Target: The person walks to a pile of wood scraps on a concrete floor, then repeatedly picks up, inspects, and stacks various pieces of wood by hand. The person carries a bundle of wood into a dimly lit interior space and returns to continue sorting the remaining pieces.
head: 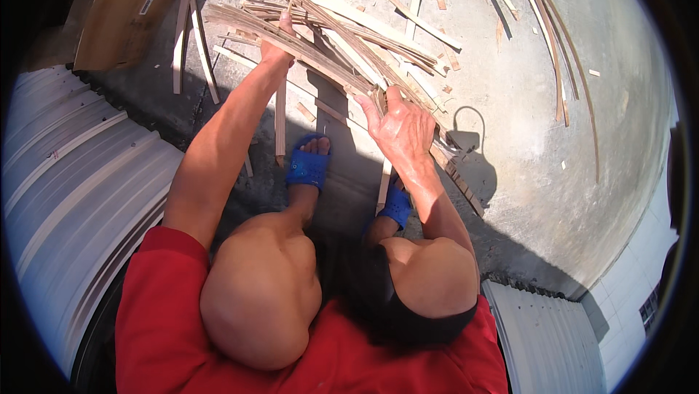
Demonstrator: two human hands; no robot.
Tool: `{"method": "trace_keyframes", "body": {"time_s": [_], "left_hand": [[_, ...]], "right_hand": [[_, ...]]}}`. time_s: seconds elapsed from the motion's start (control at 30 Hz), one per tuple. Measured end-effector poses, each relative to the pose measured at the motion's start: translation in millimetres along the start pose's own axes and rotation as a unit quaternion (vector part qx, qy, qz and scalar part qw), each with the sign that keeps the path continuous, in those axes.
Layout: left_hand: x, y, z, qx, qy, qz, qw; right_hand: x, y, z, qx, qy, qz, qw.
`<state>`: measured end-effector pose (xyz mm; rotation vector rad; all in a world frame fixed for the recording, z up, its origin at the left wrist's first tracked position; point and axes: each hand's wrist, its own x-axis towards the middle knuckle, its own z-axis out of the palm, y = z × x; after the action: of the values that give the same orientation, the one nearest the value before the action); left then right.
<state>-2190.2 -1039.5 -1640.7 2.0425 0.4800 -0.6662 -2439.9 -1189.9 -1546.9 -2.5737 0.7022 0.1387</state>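
Observation:
My left hand [277,47] grips a bundle of thin wooden strips [327,64] near its far left end, thumb on top. The bundle slants down to my right hand [403,127], whose thumb and fingers close around the near ends of the strips. More long, narrow strips [349,25] lie crossed behind and beneath the bundle, some pale and some weathered brown. My right palm and most of its fingertips are hidden from above. A jagged-edged strip [461,183] sticks out past my right wrist towards the floor.
Loose slats [551,33] and wood scraps lie about the concrete floor [535,175]. A cardboard piece [117,17] stands at upper left. Corrugated metal sheets [82,175] flank me on the left, with another metal sheet [546,334] at lower right. My feet wear blue sandals [308,167].

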Motion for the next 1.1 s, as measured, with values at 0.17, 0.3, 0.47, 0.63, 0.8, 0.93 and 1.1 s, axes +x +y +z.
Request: {"method": "trace_keyframes", "body": {"time_s": [0.17,0.3,0.47,0.63,0.8,0.93,1.1], "left_hand": [[-30.7,35.4,18.9,-0.223,-0.045,-0.095,0.969],[-45.7,-15.6,2.9,-0.363,-0.139,-0.028,0.921],[-51.1,-60.8,-13.3,-0.212,-0.036,-0.02,0.976],[-53.3,-109.0,-33.5,-0.138,-0.061,-0.145,0.978],[-80.4,-106.0,-1.3,0.03,0.025,0.012,0.999],[-69.3,-57.6,24.7,-0.005,-0.146,-0.016,0.989],[-18.7,-42.9,44.5,0.131,-0.204,-0.002,0.97]], "right_hand": [[56.5,24.6,-33.9,0.07,-0.052,0.019,0.996],[94.6,11.1,-32.4,0.081,-0.162,-0.047,0.982],[136.3,22.6,0.5,0.167,-0.091,-0.103,0.976],[172.1,126.3,17.0,0.008,0.036,0.042,0.998],[193.3,146.0,60.9,-0.025,0.014,0.095,0.995],[202.1,128.4,90.3,0.004,0.043,0.048,0.998],[212.8,113.3,93.3,0.062,0.015,0.102,0.993]]}}
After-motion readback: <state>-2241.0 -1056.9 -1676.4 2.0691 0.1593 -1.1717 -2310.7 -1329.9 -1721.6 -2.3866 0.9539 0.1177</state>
